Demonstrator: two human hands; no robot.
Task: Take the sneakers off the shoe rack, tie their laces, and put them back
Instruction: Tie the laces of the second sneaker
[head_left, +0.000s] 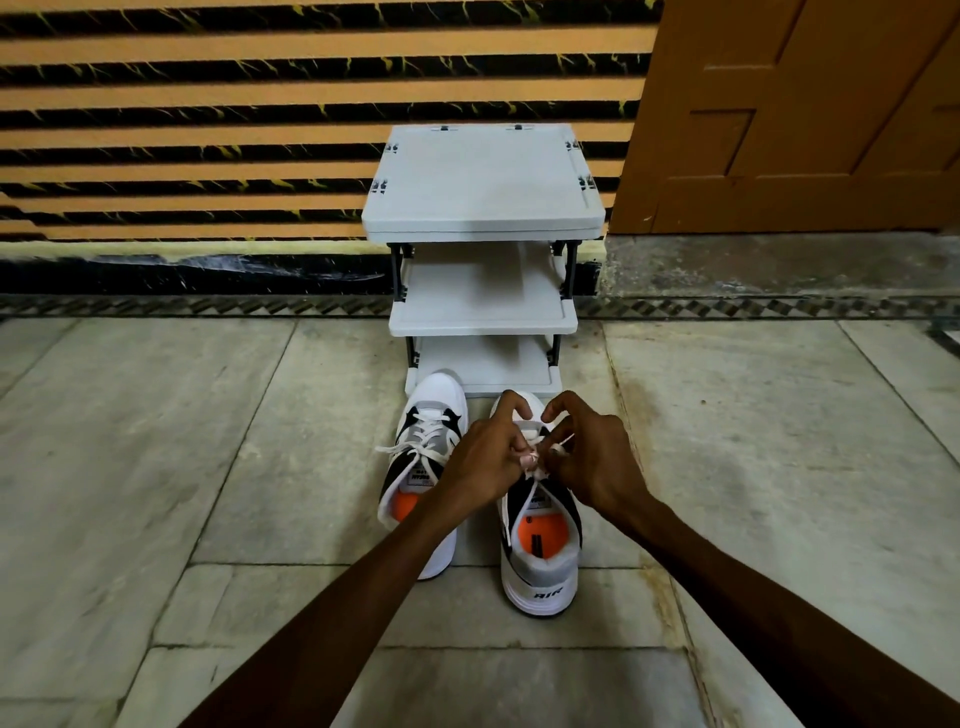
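With both hands' fingers (524, 457) pinched on the right sneaker's (540, 551) lace (537, 470), keep the loops taut and cinch evenly, judging by the grip.

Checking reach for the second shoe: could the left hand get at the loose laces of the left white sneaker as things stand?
Probably yes: the left hand is beside the left white sneaker, whose loose white laces lie uncovered, though its fingers are busy with the other shoe's lace.
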